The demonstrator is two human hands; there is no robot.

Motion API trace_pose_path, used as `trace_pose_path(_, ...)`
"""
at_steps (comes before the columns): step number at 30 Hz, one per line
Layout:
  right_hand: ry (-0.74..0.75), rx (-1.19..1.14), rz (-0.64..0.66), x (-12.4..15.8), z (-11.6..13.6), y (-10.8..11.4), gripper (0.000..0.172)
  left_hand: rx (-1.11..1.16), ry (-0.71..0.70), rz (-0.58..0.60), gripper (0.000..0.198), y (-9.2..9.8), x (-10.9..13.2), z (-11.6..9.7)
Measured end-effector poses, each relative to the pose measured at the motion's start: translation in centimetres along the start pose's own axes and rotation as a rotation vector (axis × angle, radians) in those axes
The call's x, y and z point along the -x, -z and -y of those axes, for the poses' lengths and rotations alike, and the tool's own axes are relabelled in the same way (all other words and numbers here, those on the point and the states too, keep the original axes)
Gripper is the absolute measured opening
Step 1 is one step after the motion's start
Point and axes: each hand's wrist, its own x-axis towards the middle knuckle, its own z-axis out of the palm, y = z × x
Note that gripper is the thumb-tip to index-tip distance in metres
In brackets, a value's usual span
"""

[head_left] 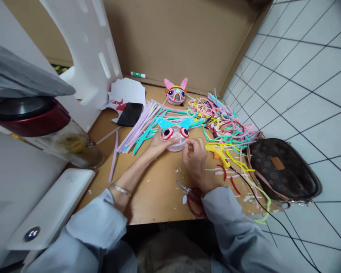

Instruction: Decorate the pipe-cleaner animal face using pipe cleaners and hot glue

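Left hand [158,144] has the figure [176,133] gripped at its left side, thumb across the front. Right hand [195,153] curled narrow, fingertips at the figure's right side; too small to tell if they pinch it or a scrap. Table [152,197] surface shows from the figure to the near edge, with a few scraps. Scissors [190,191] near-right of figure, by the right sleeve. Glue gun [220,151] right of it, stem bundle [139,127] left, stem heap [221,117] far-right.
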Motion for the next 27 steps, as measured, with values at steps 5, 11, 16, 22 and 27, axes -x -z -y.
trace_pose_path(5, 0.025, 0.084, 0.044, 1.17, -0.70, 0.07, 0.009, 0.003, -0.001, -0.005, 0.072, 0.04, -0.04, -0.04)
trace_pose_path(11, 0.050, 0.090, 0.078, 1.01, -0.59, -0.02, 0.009, 0.005, -0.006, -0.007, 0.066, -0.03, -0.02, 0.06)
trace_pose_path(16, 0.081, 0.116, 0.113, 1.12, -0.56, 0.20, 0.011, -0.017, -0.006, -0.013, 0.070, -0.08, 0.01, 0.01)
trace_pose_path(22, 0.089, 0.132, 0.094, 1.08, -0.66, -0.01, 0.014, 0.013, -0.008, 0.007, 0.076, -0.19, 0.11, -0.21)
trace_pose_path(27, 0.062, 0.136, 0.083, 1.20, -0.81, -0.48, 0.015, 0.038, -0.013, 0.015, 0.078, -0.22, 0.02, 0.22)
